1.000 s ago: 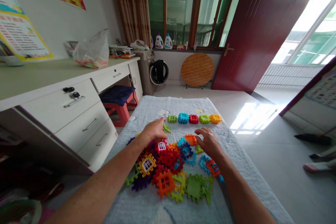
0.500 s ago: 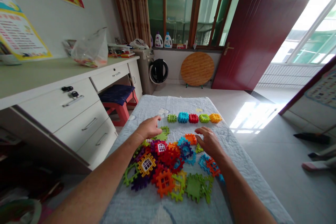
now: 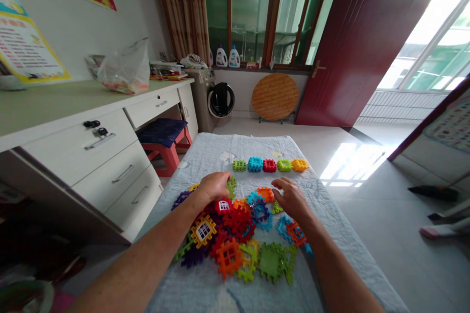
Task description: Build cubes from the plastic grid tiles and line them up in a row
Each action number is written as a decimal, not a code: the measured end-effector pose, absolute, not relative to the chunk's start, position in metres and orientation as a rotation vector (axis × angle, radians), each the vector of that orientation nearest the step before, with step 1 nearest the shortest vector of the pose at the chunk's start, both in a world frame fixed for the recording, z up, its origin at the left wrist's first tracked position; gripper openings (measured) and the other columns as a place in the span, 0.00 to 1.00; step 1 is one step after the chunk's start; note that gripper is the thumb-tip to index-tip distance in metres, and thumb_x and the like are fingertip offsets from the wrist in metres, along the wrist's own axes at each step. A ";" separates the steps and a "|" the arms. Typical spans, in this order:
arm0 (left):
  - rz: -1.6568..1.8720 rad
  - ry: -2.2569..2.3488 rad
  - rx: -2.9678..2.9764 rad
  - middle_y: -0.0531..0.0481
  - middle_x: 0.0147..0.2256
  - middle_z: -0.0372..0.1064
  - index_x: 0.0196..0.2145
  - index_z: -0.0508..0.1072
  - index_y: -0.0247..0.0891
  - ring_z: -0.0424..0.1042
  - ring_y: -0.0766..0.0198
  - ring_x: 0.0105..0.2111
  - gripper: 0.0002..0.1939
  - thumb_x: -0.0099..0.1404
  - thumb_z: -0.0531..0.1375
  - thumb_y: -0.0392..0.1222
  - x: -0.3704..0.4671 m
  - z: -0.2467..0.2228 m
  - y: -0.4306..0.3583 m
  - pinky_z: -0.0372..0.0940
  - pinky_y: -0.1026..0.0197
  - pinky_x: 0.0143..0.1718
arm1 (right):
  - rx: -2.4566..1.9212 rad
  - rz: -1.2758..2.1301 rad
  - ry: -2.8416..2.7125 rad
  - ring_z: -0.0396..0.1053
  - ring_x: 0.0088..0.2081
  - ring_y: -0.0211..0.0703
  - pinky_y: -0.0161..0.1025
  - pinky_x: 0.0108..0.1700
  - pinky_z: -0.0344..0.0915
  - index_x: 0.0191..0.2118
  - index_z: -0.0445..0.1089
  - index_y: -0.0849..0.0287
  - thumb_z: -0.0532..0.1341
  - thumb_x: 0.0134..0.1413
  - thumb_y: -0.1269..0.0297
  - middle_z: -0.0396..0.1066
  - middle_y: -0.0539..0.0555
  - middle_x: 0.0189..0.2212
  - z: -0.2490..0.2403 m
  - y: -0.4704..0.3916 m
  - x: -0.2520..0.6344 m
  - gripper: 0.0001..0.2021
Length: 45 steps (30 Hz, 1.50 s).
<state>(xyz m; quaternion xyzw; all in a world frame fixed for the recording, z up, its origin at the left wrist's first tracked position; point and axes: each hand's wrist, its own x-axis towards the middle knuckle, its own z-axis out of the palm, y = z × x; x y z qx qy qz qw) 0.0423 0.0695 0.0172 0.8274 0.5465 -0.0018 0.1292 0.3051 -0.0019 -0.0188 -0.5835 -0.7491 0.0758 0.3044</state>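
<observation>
My left hand (image 3: 216, 186) is over the back left of a heap of plastic interlocking pieces, its curled fingers at a green piece (image 3: 231, 187); whether it grips that piece is hidden. To the right, my right hand (image 3: 290, 193) hovers with thumb and fingers apart, holding nothing, beside an orange piece (image 3: 266, 194). The heap has a red piece with a white window (image 3: 223, 205), a yellow one with a white window (image 3: 203, 231), an orange square (image 3: 229, 257) and a green square (image 3: 270, 261). Behind the hands stands a row of block shapes, with a red one (image 3: 269, 165) in the middle.
A pale blue cloth (image 3: 253, 144) covers the table. At the left stands a white desk (image 3: 91, 146) with a plastic bag (image 3: 127, 71) on top, and a red stool (image 3: 167, 149) beside it. A round wooden board (image 3: 275, 97) leans under the window.
My left hand has moved toward me and slightly right, down onto the green piece, and its fingers have curled in. My right hand has hardly moved.
</observation>
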 end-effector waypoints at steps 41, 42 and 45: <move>-0.049 1.469 2.567 0.48 0.42 0.71 0.41 0.71 0.42 0.71 0.55 0.42 0.23 0.45 0.64 0.47 0.046 0.003 0.102 0.64 0.61 0.41 | -1.560 0.266 -1.930 0.69 0.35 0.41 0.38 0.40 0.64 0.39 0.70 0.58 0.56 0.52 0.70 0.70 0.53 0.34 -0.019 -0.002 0.306 0.10; -0.048 1.464 2.571 0.48 0.42 0.71 0.41 0.71 0.42 0.71 0.55 0.42 0.23 0.45 0.64 0.47 0.047 0.003 0.102 0.64 0.61 0.41 | -1.563 0.267 -1.930 0.69 0.35 0.40 0.38 0.40 0.64 0.39 0.70 0.58 0.56 0.52 0.70 0.70 0.53 0.34 -0.019 -0.002 0.306 0.10; -0.040 1.443 2.582 0.48 0.42 0.72 0.41 0.72 0.42 0.71 0.54 0.42 0.23 0.45 0.64 0.46 0.047 0.001 0.103 0.64 0.60 0.40 | -1.567 0.271 -1.931 0.69 0.35 0.40 0.37 0.40 0.64 0.39 0.70 0.58 0.56 0.52 0.70 0.70 0.52 0.34 -0.019 -0.002 0.306 0.09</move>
